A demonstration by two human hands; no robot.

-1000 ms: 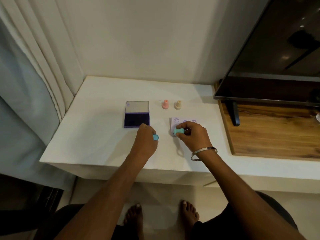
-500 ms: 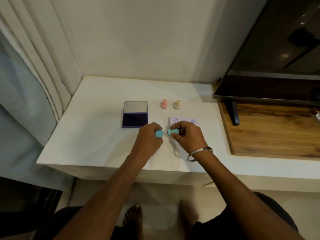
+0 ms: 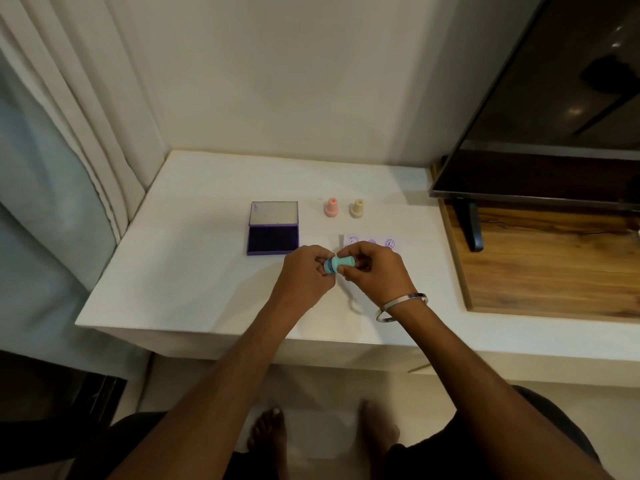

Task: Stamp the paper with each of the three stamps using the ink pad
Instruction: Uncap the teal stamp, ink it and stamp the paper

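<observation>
A teal stamp (image 3: 343, 263) lies sideways between my two hands, a little above the white table (image 3: 194, 271). My right hand (image 3: 375, 271) grips its body. My left hand (image 3: 306, 275) pinches the teal cap (image 3: 329, 266), which sits against the stamp's end. Behind my right hand lies the small paper (image 3: 372, 241), bearing three purple stamp marks. The open purple ink pad (image 3: 273, 239) sits left of the hands. A pink stamp (image 3: 331, 207) and a beige stamp (image 3: 357, 208) stand upright at the back.
A dark TV screen (image 3: 554, 133) on a stand leans over a wooden shelf (image 3: 554, 265) at the right. Curtains (image 3: 69, 133) hang at the left. The table's front edge runs just under my wrists; my bare feet (image 3: 266, 434) show below.
My left hand moved right with the teal cap until it met the stamp held by my right hand. The stamp shifted slightly left, off the paper.
</observation>
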